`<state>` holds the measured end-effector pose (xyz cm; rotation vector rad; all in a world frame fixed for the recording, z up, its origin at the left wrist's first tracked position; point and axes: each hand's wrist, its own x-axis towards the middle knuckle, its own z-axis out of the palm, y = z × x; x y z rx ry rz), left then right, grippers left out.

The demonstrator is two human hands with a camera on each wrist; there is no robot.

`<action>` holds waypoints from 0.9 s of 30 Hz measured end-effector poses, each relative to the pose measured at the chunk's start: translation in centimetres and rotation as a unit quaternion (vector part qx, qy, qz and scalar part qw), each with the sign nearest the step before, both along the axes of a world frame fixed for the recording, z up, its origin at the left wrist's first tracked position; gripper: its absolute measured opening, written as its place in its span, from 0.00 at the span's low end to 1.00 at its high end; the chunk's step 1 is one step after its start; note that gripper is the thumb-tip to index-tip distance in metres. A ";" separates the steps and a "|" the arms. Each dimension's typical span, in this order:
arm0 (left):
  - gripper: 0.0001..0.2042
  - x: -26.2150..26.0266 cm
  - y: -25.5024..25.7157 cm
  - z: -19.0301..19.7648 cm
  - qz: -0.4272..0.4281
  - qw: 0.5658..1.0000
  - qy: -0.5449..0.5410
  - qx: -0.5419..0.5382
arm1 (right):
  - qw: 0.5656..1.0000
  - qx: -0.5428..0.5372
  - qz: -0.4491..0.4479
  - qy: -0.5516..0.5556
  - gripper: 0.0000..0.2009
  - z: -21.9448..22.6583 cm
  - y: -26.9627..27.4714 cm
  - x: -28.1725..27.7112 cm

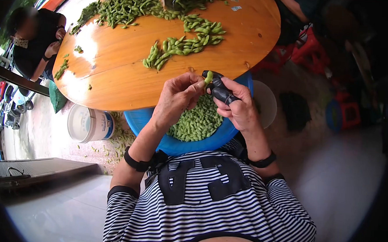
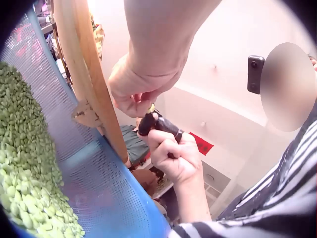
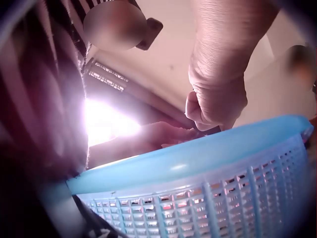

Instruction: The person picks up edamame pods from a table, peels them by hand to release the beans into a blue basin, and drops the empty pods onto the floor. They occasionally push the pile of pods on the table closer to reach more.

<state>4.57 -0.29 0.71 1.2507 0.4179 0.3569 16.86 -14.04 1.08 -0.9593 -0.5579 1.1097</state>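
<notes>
My left hand (image 1: 176, 96) pinches a green soybean pod (image 1: 209, 76) between thumb and fingertips, above the near edge of the wooden table. Meeting it from the right, my right hand (image 1: 244, 107) has black coverings on the thumb and forefinger, which close on the same pod. The left wrist view shows both hands together, with only a small green bit of the pod (image 2: 151, 107) showing. Beneath them sits a blue mesh basket (image 1: 134, 123) holding many shelled green beans (image 1: 194, 123). In the right wrist view, its rim (image 3: 198, 153) hides part of the hands.
A heap of pods (image 1: 125, 8) covers the far side of the wooden table (image 1: 117, 73), with a smaller group (image 1: 180, 46) nearer. A white bucket (image 1: 88, 123) stands left, beside scattered husks on the floor. Another person (image 1: 35, 42) sits at the left; red stools (image 1: 309, 52) stand right.
</notes>
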 end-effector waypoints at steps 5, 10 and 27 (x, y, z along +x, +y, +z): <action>0.06 0.3 -1.0 -0.7 0.065 0.997 -0.016 0.049 | 1.000 0.008 0.002 0.024 0.14 -0.2 -0.3 0.2; 0.04 0.7 -1.7 -2.0 0.160 0.957 -0.050 0.236 | 0.999 0.023 0.011 0.024 0.13 -0.2 -0.5 0.2; 0.07 -0.1 -2.2 -1.0 0.003 0.989 -0.075 -0.131 | 0.996 0.060 0.056 0.022 0.17 -0.7 -1.4 1.3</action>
